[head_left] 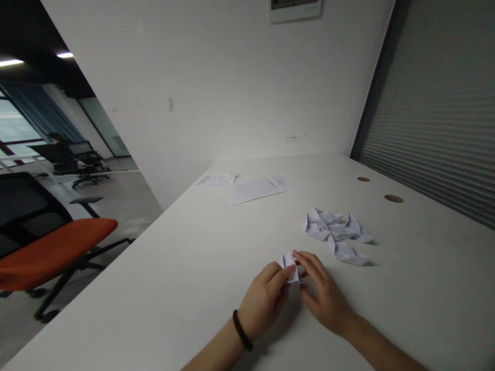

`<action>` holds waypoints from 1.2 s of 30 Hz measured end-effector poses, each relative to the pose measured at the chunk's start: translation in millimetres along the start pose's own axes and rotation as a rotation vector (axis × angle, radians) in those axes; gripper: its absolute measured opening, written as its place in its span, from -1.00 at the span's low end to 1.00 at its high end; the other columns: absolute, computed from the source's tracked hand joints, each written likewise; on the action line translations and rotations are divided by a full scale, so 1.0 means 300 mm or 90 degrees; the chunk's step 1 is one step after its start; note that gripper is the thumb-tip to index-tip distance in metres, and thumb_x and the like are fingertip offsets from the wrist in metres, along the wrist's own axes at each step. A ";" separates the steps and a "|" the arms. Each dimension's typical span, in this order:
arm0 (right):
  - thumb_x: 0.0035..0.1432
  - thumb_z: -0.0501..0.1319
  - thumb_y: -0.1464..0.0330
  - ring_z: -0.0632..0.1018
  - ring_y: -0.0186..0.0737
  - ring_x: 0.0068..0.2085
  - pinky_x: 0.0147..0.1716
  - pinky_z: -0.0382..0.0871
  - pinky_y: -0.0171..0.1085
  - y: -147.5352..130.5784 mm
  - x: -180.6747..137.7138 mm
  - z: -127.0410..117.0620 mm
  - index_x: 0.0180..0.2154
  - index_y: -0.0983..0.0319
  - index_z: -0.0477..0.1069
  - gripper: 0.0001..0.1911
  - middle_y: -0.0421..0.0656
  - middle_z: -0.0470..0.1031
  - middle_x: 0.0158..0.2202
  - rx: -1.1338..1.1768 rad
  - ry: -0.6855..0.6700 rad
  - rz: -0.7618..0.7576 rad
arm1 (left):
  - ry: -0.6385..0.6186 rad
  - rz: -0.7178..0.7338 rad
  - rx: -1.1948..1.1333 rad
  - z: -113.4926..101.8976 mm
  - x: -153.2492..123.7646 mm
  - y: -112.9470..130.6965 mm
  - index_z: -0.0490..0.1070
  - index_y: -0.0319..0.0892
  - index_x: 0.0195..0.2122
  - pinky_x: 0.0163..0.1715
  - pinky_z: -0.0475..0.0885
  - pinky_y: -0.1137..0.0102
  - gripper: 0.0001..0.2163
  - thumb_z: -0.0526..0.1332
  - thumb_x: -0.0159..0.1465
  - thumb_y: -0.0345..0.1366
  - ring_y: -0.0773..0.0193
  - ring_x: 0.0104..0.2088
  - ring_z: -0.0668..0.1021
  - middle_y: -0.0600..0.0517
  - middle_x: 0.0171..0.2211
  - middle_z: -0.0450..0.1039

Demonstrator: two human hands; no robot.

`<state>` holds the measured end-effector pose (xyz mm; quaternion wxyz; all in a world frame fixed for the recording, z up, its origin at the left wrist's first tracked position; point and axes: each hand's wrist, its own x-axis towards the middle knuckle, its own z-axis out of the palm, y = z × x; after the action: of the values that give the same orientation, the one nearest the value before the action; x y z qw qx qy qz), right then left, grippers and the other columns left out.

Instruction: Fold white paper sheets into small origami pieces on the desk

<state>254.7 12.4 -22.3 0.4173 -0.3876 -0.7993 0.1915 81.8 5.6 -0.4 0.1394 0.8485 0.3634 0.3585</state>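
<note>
A small piece of folded white paper is held just above the table near its front. My left hand is closed on it, thumb pressed on the near face; a dark band circles that wrist. From the other side my right hand grips the paper's right edge, its fingertips and thumb bent around it. Beyond my right hand lies a cluster of folded paper pieces, with several pointed flaps standing up. Parts of the held paper are hidden behind my fingers.
Printed sheets lie farther back on the white table. Two round holes pierce the tabletop at right, one being the nearer hole. An orange chair stands left of the table. A person sits in the far background.
</note>
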 end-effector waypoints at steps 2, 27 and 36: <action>0.01 0.00 0.55 0.31 -0.09 0.05 -0.06 0.37 -0.15 -0.001 0.003 -0.002 0.15 0.15 0.04 -0.38 -0.02 0.22 0.04 -0.020 0.023 -0.008 | 0.005 0.002 0.008 0.001 -0.001 0.004 0.20 -0.18 0.03 -0.39 0.37 0.42 -0.66 -0.02 0.23 -0.51 0.25 -0.36 0.38 -0.04 -0.34 0.31; 0.09 0.02 0.49 0.37 -0.14 0.05 0.00 0.33 -0.14 0.015 0.001 0.034 0.14 0.18 0.04 -0.46 -0.05 0.36 0.00 -0.099 0.041 0.001 | 0.003 -0.039 -0.124 0.064 -0.013 -0.016 -0.13 -0.03 0.23 0.12 0.15 0.16 -0.42 -0.06 0.22 -0.57 0.15 0.18 0.12 -0.07 0.21 -0.04; 0.00 -0.01 0.58 0.41 -0.15 -0.01 -0.06 0.38 -0.13 -0.003 0.012 0.026 0.08 0.16 0.12 -0.43 -0.07 0.36 -0.06 -0.060 0.086 0.007 | 0.013 -0.038 -0.123 0.058 -0.016 -0.021 -0.04 0.01 0.21 0.11 0.17 0.17 -0.46 -0.05 0.24 -0.56 0.16 0.17 0.18 -0.06 0.20 0.02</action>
<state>246.8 14.7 -24.5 0.4503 -0.4232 -0.7755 0.1295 88.8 6.9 -18.2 0.2277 0.8160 0.3537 0.3964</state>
